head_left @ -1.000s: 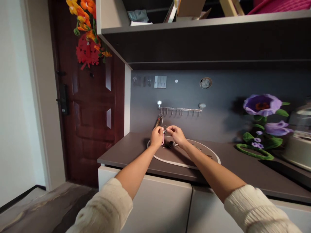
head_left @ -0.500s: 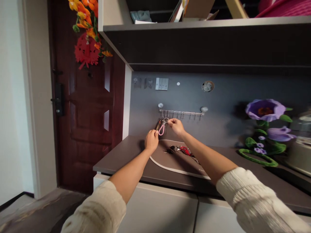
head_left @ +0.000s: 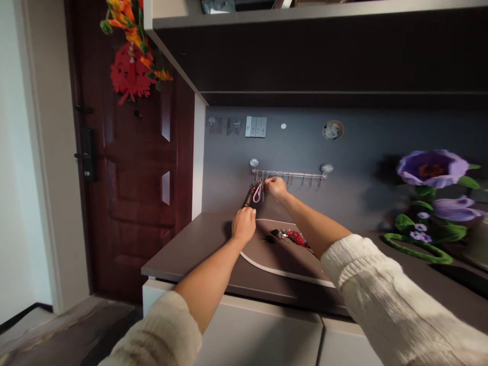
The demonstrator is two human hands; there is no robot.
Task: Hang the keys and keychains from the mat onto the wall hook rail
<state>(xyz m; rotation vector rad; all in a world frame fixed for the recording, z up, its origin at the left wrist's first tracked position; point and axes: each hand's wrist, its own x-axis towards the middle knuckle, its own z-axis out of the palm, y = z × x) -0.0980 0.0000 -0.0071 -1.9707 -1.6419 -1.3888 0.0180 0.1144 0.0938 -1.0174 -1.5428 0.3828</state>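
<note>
A metal hook rail (head_left: pixel 290 174) is fixed to the grey wall. My right hand (head_left: pixel 276 188) is at its left part, fingers pinched on a key ring with a pink loop (head_left: pixel 258 193) hanging beside them. Left of that loop, a dark strap with light lettering (head_left: pixel 250 196) hangs from the rail's left end. Just under the strap is my left hand (head_left: pixel 244 223), its fingers curled; whether they grip anything is hidden. Below, on a brown mat (head_left: pixel 274 256), lies a bunch of keys with red and black parts (head_left: pixel 292 236).
A dark red door (head_left: pixel 125 218) stands at the left, with orange flowers and a red ornament. Purple artificial flowers (head_left: pixel 432 170) stand on the counter at the right. A dark shelf (head_left: pixel 305 56) overhangs the wall, where switches (head_left: pixel 255 127) are mounted.
My right hand has lifted the ring with the pink loop up to the rail's hooks. My left hand has moved slightly lower on the strap's side. The view has tilted down a little.
</note>
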